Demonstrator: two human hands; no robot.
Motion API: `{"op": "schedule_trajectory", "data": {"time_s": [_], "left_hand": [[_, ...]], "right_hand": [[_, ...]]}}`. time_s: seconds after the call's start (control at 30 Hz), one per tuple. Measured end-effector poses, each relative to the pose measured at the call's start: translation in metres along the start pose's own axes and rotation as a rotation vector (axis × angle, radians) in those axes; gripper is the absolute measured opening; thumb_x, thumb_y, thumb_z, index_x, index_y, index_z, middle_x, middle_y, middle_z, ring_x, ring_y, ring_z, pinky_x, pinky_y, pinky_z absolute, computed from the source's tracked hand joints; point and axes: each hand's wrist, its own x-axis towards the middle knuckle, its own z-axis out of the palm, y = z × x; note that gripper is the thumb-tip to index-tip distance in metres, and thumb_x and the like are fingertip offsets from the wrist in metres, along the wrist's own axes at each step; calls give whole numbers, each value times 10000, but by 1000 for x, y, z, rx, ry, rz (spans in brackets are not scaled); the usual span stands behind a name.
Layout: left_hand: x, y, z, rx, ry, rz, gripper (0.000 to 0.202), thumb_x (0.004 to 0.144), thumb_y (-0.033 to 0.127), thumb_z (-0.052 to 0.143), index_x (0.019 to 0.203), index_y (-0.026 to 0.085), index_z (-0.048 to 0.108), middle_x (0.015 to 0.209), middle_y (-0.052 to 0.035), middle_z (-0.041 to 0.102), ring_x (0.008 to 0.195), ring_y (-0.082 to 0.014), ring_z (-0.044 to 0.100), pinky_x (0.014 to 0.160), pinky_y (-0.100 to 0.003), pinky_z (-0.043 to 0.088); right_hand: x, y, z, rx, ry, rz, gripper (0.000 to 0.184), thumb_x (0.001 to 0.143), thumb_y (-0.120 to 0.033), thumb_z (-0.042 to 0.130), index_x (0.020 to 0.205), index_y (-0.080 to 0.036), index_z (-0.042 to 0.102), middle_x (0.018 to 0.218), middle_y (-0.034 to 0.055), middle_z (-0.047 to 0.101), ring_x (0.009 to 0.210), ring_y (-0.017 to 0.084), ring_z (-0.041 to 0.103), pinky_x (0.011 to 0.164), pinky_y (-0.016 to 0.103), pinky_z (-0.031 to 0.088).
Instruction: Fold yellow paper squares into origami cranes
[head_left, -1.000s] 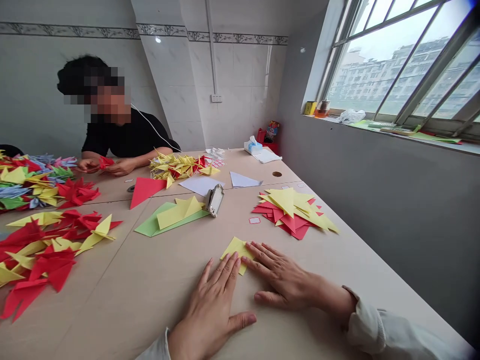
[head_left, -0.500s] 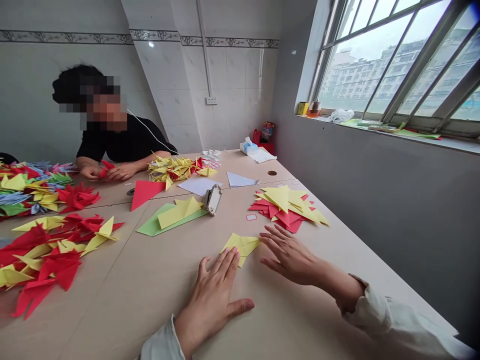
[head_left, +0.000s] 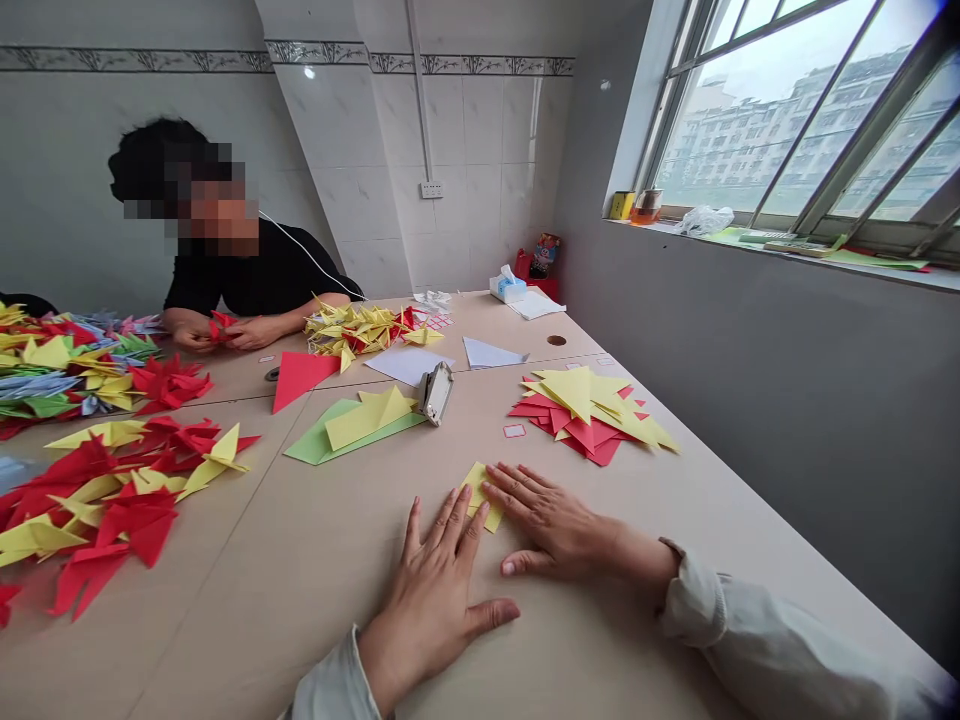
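Now, in the head view, the right hand (head_left: pixel 551 525) lies open and flat across the right part of the yellow paper (head_left: pixel 475 480), whereas half a second ago it was out at the paper's right tip and left that side bare. The left hand (head_left: pixel 435 590) is open too, gripping nothing; its fingertips rest at the paper's left edge, more spread than they were. The paper lies on the tabletop (head_left: pixel 315 600) between the two hands, nearer the person than the pile (head_left: pixel 592 410) of red and yellow sheets. With both hands on it again, the work looks like smoothing a fold already made, though the covering fingers leave the state of the crease impossible to tell
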Motion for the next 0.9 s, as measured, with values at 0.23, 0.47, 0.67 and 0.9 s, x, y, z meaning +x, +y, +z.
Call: {"op": "schedule_trajectory", "data": {"time_s": [0.23, 0.47, 0.67, 0.9], "left_hand": [[0, -2, 4, 34, 34, -55, 941, 763, 740, 316, 1452, 128, 124, 1499, -156, 214, 1365, -319, 214, 1079, -573, -21], [-6, -9, -1, 67, 52, -194, 887, 776, 729, 302, 1436, 142, 223, 1496, -136, 229, 1366, -354, 192, 1047, -636, -19], [-9, -10, 6, 20, 74, -291, 933, 767, 726, 331, 1442, 100, 176, 1495, -169, 200, 1364, -345, 209, 1057, -628, 16], [-8, -11, -1, -27, 14, -374, 949, 762, 703, 383, 1437, 68, 178, 1498, -178, 170, 1378, -330, 170, 1072, -600, 50]], "right_hand": [[-34, 9, -11, -46, -31, 113, 859, 833, -646, 409, 1466, -191, 48, 1525, 92, 45, 1399, 275, 24, 1144, 468, 53], [-26, 7, -13, -121, 59, 129, 776, 826, -635, 438, 1434, -186, 262, 1475, 111, 286, 1353, 315, 235, 1110, 505, 139], [6, 26, -19, -229, 157, 57, 287, 930, -322, 409, 1016, -169, 637, 951, 138, 658, 891, 254, 583, 823, 417, 407], [18, 28, -15, -101, 235, 99, 229, 885, -226, 434, 971, -169, 639, 873, 120, 644, 821, 235, 568, 749, 374, 404]]}}
